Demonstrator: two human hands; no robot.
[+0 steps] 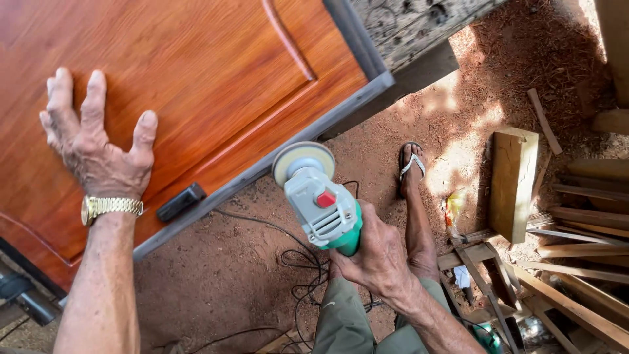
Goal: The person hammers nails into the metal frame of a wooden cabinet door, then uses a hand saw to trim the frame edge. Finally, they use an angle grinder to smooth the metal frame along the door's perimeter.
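Bracing the glossy wooden door [196, 78] with a flat, splayed left hand [98, 144], the right hand [377, 252] is clenching an angle grinder [321, 200], its disc hovering just off the door's grey edge [275, 164], which is showing no grinding marks.

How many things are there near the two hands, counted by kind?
Hands: 2, left hand flat on the door, right hand holding the grinder
Wooden door: 1
Angle grinder: 1
Gold wristwatch: 1
Black handle: 1
Total: 6
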